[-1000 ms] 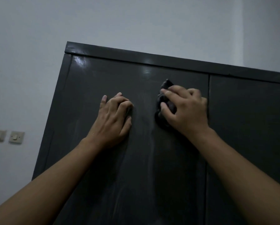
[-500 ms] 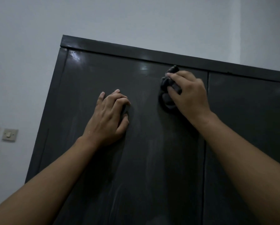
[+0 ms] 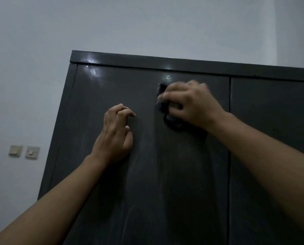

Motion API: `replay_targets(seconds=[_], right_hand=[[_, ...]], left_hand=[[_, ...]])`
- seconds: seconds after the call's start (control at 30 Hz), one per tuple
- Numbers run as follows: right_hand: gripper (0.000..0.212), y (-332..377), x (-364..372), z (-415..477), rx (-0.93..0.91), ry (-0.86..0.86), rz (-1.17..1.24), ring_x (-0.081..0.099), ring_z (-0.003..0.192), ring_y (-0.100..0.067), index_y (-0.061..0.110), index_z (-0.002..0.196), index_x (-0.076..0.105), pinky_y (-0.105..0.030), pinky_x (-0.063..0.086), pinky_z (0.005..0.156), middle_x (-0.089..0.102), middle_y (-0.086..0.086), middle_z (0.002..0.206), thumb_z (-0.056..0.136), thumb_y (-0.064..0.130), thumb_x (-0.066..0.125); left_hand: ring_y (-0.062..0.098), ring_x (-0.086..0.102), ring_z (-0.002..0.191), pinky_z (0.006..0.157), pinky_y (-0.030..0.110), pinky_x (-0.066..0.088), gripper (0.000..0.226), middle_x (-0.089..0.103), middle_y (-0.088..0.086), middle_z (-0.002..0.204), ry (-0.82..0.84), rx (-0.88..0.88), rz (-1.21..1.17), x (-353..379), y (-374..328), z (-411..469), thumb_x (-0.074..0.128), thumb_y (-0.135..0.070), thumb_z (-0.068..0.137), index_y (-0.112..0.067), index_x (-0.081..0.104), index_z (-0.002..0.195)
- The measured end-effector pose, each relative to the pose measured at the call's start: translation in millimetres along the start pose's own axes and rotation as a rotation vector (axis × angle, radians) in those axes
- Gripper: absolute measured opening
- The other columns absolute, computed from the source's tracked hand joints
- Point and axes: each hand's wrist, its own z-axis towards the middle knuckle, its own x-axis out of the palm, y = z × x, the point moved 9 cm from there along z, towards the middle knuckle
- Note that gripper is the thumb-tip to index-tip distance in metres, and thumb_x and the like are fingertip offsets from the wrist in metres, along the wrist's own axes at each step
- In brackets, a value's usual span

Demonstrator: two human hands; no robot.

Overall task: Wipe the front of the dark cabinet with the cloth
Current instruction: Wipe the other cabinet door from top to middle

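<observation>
The dark cabinet [image 3: 165, 183] fills most of the view, its two doors split by a vertical seam at the right. My right hand [image 3: 191, 105] grips a bunched dark cloth [image 3: 172, 122] and presses it on the left door, high up near the top rail. The hand is motion-blurred and hides most of the cloth. My left hand [image 3: 115, 133] rests against the same door lower left of the cloth, fingers curled with the tips on the panel, holding nothing. Pale streaks run down the door below both hands.
A pale wall [image 3: 147, 23] stands behind and to the left of the cabinet. Two wall switches [image 3: 24, 152] sit low on the left. The right door [image 3: 274, 121] is partly covered by my right forearm.
My right hand with the cloth rose toward the top rail, then slid left across the door. My left hand stays pressed at the same spot. The view tilted up.
</observation>
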Motion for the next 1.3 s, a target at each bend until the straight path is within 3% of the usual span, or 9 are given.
replay_targets(seconds=[0.1, 0.2, 0.33, 0.47, 0.67, 0.83, 0.97, 1.17, 1.3], right_hand=[[0.035, -45, -11, 10, 0.401, -0.121, -0.025, 0.045, 0.118, -0.037, 0.031, 0.123, 0.069, -0.04, 0.026, 0.088, 0.059, 0.008, 0.136, 0.091, 0.033, 0.059], [0.036, -16, 1, 25, 0.286, -0.097, 0.004, 0.051, 0.118, -0.036, 0.021, 0.116, 0.073, -0.046, 0.04, 0.094, 0.065, 0.001, 0.128, 0.084, 0.028, 0.058], [0.038, 49, 25, 19, -0.06, 0.067, 0.13, 0.061, 0.103, -0.033, 0.021, 0.11, 0.077, -0.048, 0.053, 0.081, 0.071, 0.0, 0.117, 0.08, 0.031, 0.055], [0.038, 68, 34, -26, -0.279, 0.192, 0.206, 0.062, 0.102, -0.031, 0.024, 0.114, 0.076, -0.047, 0.055, 0.078, 0.071, 0.002, 0.118, 0.085, 0.034, 0.054], [0.034, -24, -14, -88, 0.157, -0.052, 0.171, 0.061, 0.096, -0.034, 0.02, 0.116, 0.075, -0.047, 0.05, 0.088, 0.07, 0.002, 0.121, 0.085, 0.026, 0.06], [0.032, 22, 3, -147, -0.086, 0.112, 0.236, 0.062, 0.093, -0.031, 0.021, 0.115, 0.076, -0.046, 0.052, 0.08, 0.07, 0.004, 0.124, 0.091, 0.028, 0.056], [0.034, 34, -1, -168, -0.271, 0.218, 0.237, 0.059, 0.097, -0.026, 0.026, 0.12, 0.074, -0.043, 0.053, 0.076, 0.068, 0.008, 0.127, 0.095, 0.03, 0.051], [0.033, -58, -36, -134, 0.254, -0.163, 0.16, 0.058, 0.097, -0.034, 0.018, 0.117, 0.075, -0.045, 0.049, 0.085, 0.07, 0.003, 0.122, 0.086, 0.015, 0.064], [0.036, -4, -11, -126, 0.081, -0.055, 0.171, 0.059, 0.091, -0.032, 0.018, 0.114, 0.075, -0.046, 0.052, 0.078, 0.07, 0.0, 0.12, 0.085, 0.025, 0.055]], left_hand=[[0.029, 0.041, 0.124, 0.104, 0.005, 0.017, 0.04, 0.047, 0.017, 0.127, -0.012, 0.009, 0.051, 0, -3, 0, 0.043, -0.013, 0.08, -0.016, 0.045, 0.12], [0.031, 0.042, 0.124, 0.107, 0.008, 0.017, 0.039, 0.048, 0.018, 0.126, -0.011, 0.016, 0.082, 0, -4, 2, 0.044, -0.014, 0.08, -0.012, 0.048, 0.119], [0.032, 0.04, 0.127, 0.11, 0.014, 0.02, 0.038, 0.049, 0.021, 0.126, 0.001, 0.009, 0.094, 0, -3, 2, 0.042, -0.015, 0.081, -0.015, 0.044, 0.119], [0.031, 0.039, 0.129, 0.11, 0.033, 0.03, 0.035, 0.05, 0.022, 0.124, -0.011, 0.019, 0.103, -1, -8, -1, 0.044, -0.008, 0.082, -0.011, 0.045, 0.117], [0.03, 0.042, 0.117, 0.095, 0.045, 0.046, 0.04, 0.047, 0.018, 0.123, -0.02, -0.099, 0.137, -1, -17, 4, 0.039, -0.015, 0.077, -0.007, 0.054, 0.113], [0.028, 0.044, 0.115, 0.103, 0.065, 0.037, 0.04, 0.05, 0.016, 0.123, 0.063, 0.063, 0.163, 19, -65, 31, 0.045, -0.012, 0.078, -0.011, 0.057, 0.116], [0.027, 0.036, 0.135, 0.12, 0.061, 0.011, 0.047, 0.039, 0.011, 0.14, 0.238, 0.074, 0.201, 47, -77, 47, 0.044, -0.029, 0.089, -0.02, 0.049, 0.134], [0.019, 0.029, 0.14, 0.121, 0.058, 0.013, 0.045, 0.035, 0.004, 0.148, 0.249, 0.07, 0.131, 45, -70, 43, 0.047, -0.034, 0.095, -0.024, 0.047, 0.139], [0.016, 0.028, 0.137, 0.116, 0.062, 0.024, 0.045, 0.036, 0.005, 0.148, 0.252, 0.062, 0.127, 45, -69, 42, 0.049, -0.035, 0.095, -0.025, 0.048, 0.138]])
